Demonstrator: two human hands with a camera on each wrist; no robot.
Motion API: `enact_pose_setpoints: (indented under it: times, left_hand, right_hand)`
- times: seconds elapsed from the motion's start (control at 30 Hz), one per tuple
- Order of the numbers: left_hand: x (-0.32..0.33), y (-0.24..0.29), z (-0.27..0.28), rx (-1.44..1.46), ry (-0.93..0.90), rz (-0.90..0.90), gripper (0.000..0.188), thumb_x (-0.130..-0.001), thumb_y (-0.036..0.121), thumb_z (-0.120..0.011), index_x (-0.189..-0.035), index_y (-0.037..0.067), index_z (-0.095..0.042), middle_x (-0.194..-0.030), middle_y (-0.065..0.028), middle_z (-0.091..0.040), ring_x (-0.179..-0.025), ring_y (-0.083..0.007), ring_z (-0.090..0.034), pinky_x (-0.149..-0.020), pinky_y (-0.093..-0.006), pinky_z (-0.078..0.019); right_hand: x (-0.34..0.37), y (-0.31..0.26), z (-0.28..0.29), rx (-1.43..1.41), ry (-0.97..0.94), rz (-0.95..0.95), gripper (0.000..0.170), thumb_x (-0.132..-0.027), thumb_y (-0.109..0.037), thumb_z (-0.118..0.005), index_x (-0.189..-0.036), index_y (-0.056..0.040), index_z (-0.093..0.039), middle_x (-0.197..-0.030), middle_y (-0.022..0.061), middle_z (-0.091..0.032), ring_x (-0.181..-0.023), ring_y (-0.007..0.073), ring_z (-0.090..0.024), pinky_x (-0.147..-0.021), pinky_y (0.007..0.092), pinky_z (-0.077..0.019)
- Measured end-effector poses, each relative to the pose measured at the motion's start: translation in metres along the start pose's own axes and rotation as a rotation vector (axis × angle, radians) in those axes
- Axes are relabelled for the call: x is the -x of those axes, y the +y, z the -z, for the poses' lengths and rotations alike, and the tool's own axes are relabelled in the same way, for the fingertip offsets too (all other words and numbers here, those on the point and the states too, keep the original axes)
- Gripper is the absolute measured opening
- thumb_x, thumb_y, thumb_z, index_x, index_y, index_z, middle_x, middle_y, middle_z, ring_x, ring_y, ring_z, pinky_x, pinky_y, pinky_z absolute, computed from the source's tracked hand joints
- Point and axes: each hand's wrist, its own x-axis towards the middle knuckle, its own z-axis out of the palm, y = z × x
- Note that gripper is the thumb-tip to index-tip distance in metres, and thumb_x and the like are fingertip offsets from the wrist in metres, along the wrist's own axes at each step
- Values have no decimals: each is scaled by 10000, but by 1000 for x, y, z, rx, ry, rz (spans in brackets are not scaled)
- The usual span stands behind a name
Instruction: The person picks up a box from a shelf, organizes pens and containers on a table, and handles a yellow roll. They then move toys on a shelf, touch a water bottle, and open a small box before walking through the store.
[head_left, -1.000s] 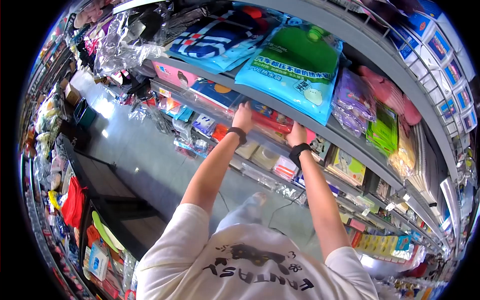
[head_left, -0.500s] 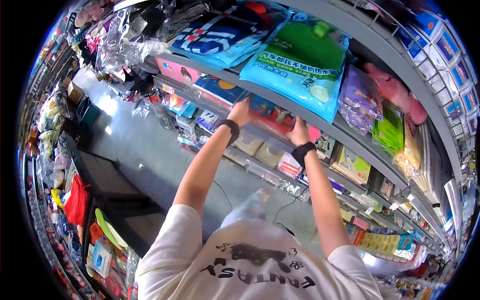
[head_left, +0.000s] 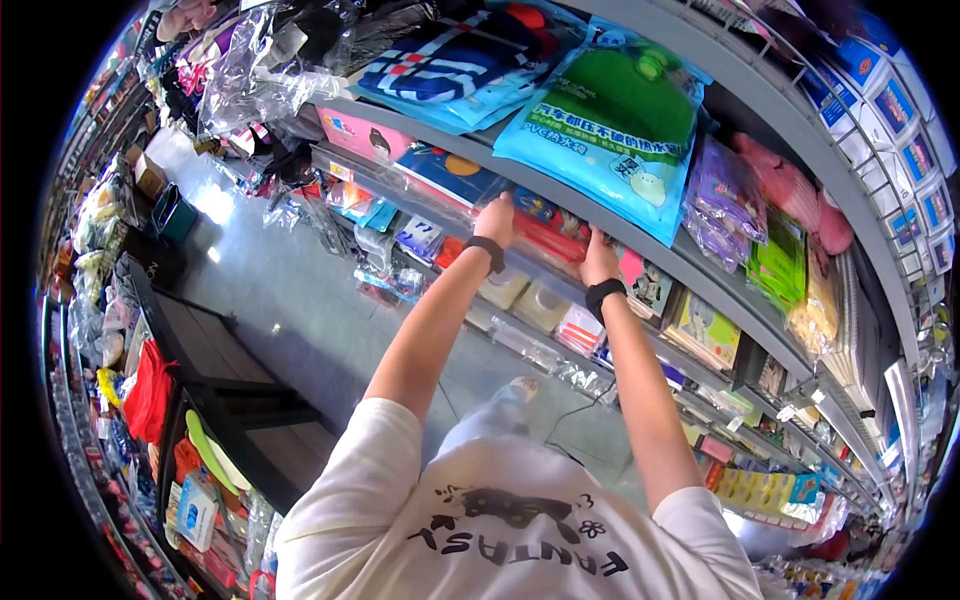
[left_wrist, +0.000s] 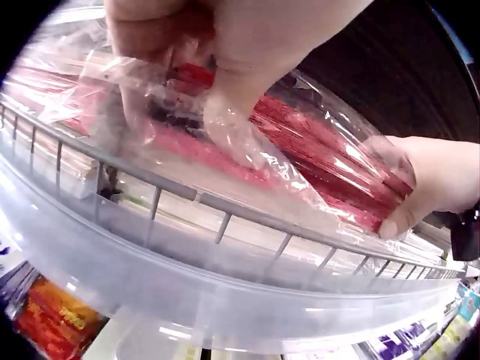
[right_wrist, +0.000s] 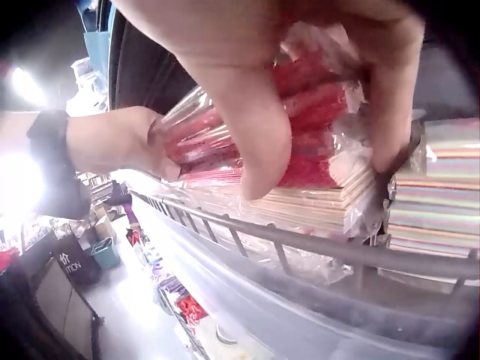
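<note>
A stack of flat red packs (head_left: 552,236) in clear plastic lies on the shelf below the hanging upper board. My left hand (head_left: 493,222) grips its left end, the thumb and fingers pressed into the crinkled wrap. At the other end my right hand (head_left: 600,262) holds the stack, its thumb (right_wrist: 262,142) along the red front edges. In the left wrist view the red layers (left_wrist: 322,146) show glossy between both hands. Pale paper-like layers (right_wrist: 322,196) lie under them in the right wrist view. The back of the stack is hidden.
A wire rail (left_wrist: 225,206) with a clear plastic front strip (left_wrist: 225,289) runs along the shelf edge. Striped stacked sheets (right_wrist: 435,210) stand beside the right hand. Above, a blue-green hot-water-bag pack (head_left: 610,130) overhangs the shelf. Dark blue books (head_left: 450,172) lie to the left.
Both hands stay at the ends of the red stack. Its patterned top showed more half a second ago; now more of the red front edge shows. The view has shifted slightly.
</note>
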Motion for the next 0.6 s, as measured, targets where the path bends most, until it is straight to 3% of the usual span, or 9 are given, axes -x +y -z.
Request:
enact_pose_setpoints:
  times: [0.1, 0.2, 0.23, 0.33, 0.37, 0.47, 0.6]
  left_hand:
    - [6, 19, 31, 14, -50, 47, 420, -656, -5, -602, -1032, -62, -424, -878, -244, -570, -827, -379, -564, -688, -405, -476]
    - [5, 9, 17, -9, -69, 36, 762, -499, 179, -800, -1095, -77, -400, -850, -254, -566, -851, -388, -544, -710, -409, -460]
    - [11, 8, 15, -12, 26, -33, 647, -548, 136, -766, -1053, -73, -420, -810, -243, -574, -808, -384, -559, -679, -415, -469]
    - [16, 10, 13, -69, 53, 27, 462, -634, 73, -683, -999, -66, -435, -777, -225, -582, -743, -378, -574, -633, -422, -478]
    - [16, 9, 9, -69, 103, 15, 310, -685, 29, -603, -942, -47, -446, -765, -210, -585, -693, -371, -580, -601, -427, -481]
    - [17, 5, 7, -57, 153, -4, 282, -687, 32, -584, -927, -35, -451, -723, -210, -580, -677, -372, -577, -598, -429, -479]
    - [18, 17, 8, 0, 114, 110, 265, -691, 43, -566, -907, -54, -447, -882, -241, -546, -777, -381, -561, -637, -415, -473]
  right_hand:
    - [5, -9, 2, 68, 26, 2, 801, -569, -150, -758, -1236, -154, -315, -1080, 215, -519, -959, 399, -509, -784, 439, -430]
    - [4, -1, -3, 60, 44, 47, 782, -603, -122, -721, -1249, -152, -281, -1029, 271, -516, -905, 410, -528, -743, 446, -453]
    - [5, -3, -3, 40, 41, 66, 779, -619, -111, -704, -1259, -151, -261, -1014, 301, -507, -886, 415, -534, -726, 448, -463]
    - [12, -9, 0, 43, 95, 36, 716, -596, -120, -728, -1200, -160, -346, -974, 201, -570, -858, 395, -554, -718, 442, -452]
    - [12, -8, -2, 62, 96, 18, 702, -606, -111, -715, -1200, -161, -344, -960, 208, -570, -851, 394, -556, -709, 444, -452]
    - [15, -10, -4, 109, 75, -32, 674, -632, -82, -678, -1205, -164, -332, -917, 233, -569, -835, 392, -561, -691, 452, -451]
    - [10, -10, -9, 139, 37, -68, 691, -638, -74, -666, -1221, -160, -304, -932, 265, -549, -840, 398, -558, -692, 458, -451]
